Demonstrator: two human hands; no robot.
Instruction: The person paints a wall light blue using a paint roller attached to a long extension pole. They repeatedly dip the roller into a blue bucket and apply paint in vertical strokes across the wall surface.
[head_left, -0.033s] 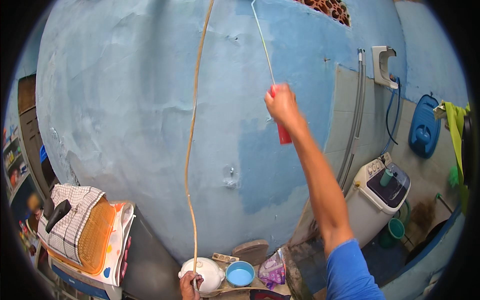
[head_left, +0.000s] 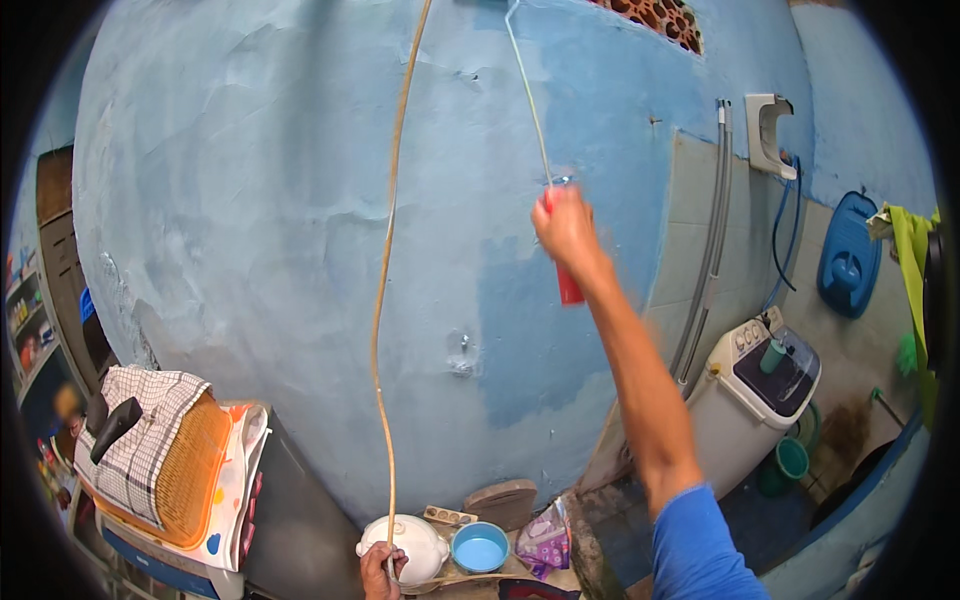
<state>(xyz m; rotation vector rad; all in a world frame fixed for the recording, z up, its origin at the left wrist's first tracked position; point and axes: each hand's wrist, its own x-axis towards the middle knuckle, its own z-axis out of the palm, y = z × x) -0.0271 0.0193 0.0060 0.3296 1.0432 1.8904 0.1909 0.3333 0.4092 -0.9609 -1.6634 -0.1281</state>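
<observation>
My right hand (head_left: 570, 232) is raised in front of the blue wall (head_left: 250, 250), closed around the red handle (head_left: 571, 290) of what looks like a paint roller. Its thin metal rod (head_left: 531, 100) runs up to the top edge, where only a sliver of a dark head shows. Low in the picture, my left hand (head_left: 381, 572) is closed on a long, thin tan cord or hose (head_left: 378, 310), which rises slightly bent past the top edge. A white lidded pot (head_left: 420, 545) stands just behind that hand.
A light blue basin (head_left: 480, 548), a power strip (head_left: 450, 516) and a purple packet (head_left: 545, 540) sit below the wall. At left, a checked cloth (head_left: 140, 420) covers an orange basket (head_left: 205, 480). A washing machine (head_left: 735, 420) stands at right beside grey pipes (head_left: 712, 240).
My right hand and the roller have moved slightly down, and more of the dark head shows at the top edge. The left hand stays in place.
</observation>
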